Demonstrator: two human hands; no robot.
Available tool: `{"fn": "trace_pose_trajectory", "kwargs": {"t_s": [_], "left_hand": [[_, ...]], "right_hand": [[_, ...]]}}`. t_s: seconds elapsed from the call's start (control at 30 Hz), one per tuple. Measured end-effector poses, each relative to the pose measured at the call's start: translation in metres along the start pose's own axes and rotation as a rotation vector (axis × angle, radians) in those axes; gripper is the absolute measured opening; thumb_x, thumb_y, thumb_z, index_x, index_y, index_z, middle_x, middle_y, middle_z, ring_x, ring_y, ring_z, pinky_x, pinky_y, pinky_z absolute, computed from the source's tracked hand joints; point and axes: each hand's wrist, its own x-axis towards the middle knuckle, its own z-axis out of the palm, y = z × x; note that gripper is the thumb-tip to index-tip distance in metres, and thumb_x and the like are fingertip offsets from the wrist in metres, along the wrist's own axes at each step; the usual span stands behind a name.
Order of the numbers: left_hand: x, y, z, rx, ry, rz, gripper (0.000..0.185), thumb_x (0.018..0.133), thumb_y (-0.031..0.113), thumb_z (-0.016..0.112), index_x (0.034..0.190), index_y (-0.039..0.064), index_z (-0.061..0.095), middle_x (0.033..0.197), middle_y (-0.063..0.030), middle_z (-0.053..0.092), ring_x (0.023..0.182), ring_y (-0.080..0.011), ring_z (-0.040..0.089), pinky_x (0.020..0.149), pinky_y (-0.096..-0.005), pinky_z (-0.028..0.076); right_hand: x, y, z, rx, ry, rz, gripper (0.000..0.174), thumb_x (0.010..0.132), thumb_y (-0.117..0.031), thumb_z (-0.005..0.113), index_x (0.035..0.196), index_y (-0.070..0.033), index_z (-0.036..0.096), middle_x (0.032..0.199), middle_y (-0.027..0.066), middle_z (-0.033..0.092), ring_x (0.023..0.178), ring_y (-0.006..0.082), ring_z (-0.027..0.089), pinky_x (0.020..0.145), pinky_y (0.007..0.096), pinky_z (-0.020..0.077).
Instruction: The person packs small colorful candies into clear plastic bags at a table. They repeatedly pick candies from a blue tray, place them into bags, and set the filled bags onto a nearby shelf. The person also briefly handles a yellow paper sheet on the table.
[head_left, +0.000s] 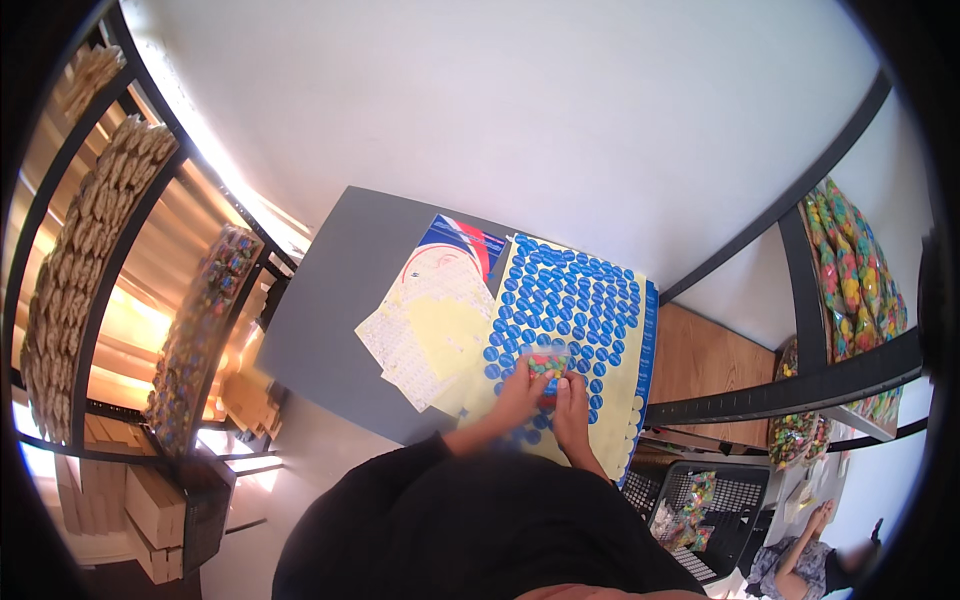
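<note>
Both my hands grip a small clear plastic bag of colourful pieces above a large yellow sheet. My left hand holds the bag's left side, and my right hand holds its lower right. Beneath them, the yellow backing sheet carries rows of round blue stickers, with bare yellow patches near the front and right. To the left lie several overlapping sticker sheets, partly over a blue, white and red printed sheet. All rest on a grey table.
Left, a black-framed rack bears bagged goods, with cardboard boxes below. On the right, a black shelf post crosses near shelved colourful bags. A black plastic crate holds small filled bags. Another person sits at lower right.
</note>
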Motion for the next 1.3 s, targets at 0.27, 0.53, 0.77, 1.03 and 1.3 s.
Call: {"fn": "trace_pose_trajectory", "kwargs": {"t_s": [0.27, 0.53, 0.77, 1.03, 1.3], "left_hand": [[-0.002, 0.001, 0.011, -0.004, 0.057, 0.038, 0.039, 0.104, 0.030, 0.050, 0.128, 0.000, 0.046, 0.105, -0.0237, 0.068, 0.095, -0.0369, 0.069, 0.081, -0.0442, 0.052], [0.000, -0.005, 0.010, 0.013, 0.053, 0.074, 0.038, 0.107, 0.031, 0.044, 0.127, -0.001, 0.050, 0.109, -0.0232, 0.068, 0.096, -0.0402, 0.067, 0.082, -0.0435, 0.052], [0.016, -0.002, -0.016, 0.265, 0.143, 0.250, 0.036, 0.107, 0.026, 0.044, 0.129, 0.000, 0.054, 0.122, -0.0220, 0.059, 0.115, -0.0359, 0.055, 0.098, -0.0426, 0.044], [0.039, -0.011, -0.097, 0.758, 0.421, 0.339, 0.041, 0.090, 0.019, 0.066, 0.127, 0.002, 0.059, 0.136, -0.0122, 0.055, 0.127, -0.0354, 0.047, 0.101, -0.0481, 0.041], [0.052, -0.031, -0.119, 0.900, 0.388, 0.274, 0.044, 0.087, 0.019, 0.070, 0.128, 0.005, 0.063, 0.143, -0.0094, 0.053, 0.131, -0.0324, 0.045, 0.104, -0.0476, 0.040]], "right_hand": [[0.007, -0.012, 0.011, -0.131, -0.034, 0.145, 0.041, 0.105, -0.033, 0.044, 0.114, 0.004, 0.058, 0.097, 0.0272, 0.066, 0.089, 0.0432, 0.064, 0.078, 0.0476, 0.0479], [0.009, -0.009, 0.010, -0.149, -0.043, 0.164, 0.043, 0.108, -0.033, 0.037, 0.112, 0.004, 0.059, 0.090, 0.0258, 0.066, 0.078, 0.0435, 0.063, 0.068, 0.0469, 0.0474], [0.032, 0.006, -0.003, -0.461, -0.007, 0.119, 0.049, 0.107, -0.038, 0.037, 0.119, 0.003, 0.061, 0.106, 0.0251, 0.064, 0.098, 0.0391, 0.061, 0.088, 0.0483, 0.0454], [0.077, -0.003, -0.003, -0.618, -0.011, -0.317, 0.039, 0.099, -0.025, 0.059, 0.128, 0.000, 0.060, 0.120, 0.0176, 0.054, 0.114, 0.0364, 0.049, 0.101, 0.0486, 0.0382], [0.136, -0.018, 0.067, -0.471, -0.331, -0.566, 0.014, 0.092, -0.008, 0.063, 0.104, -0.004, 0.069, 0.105, 0.0137, 0.061, 0.104, 0.0344, 0.055, 0.092, 0.0432, 0.0449]]}}
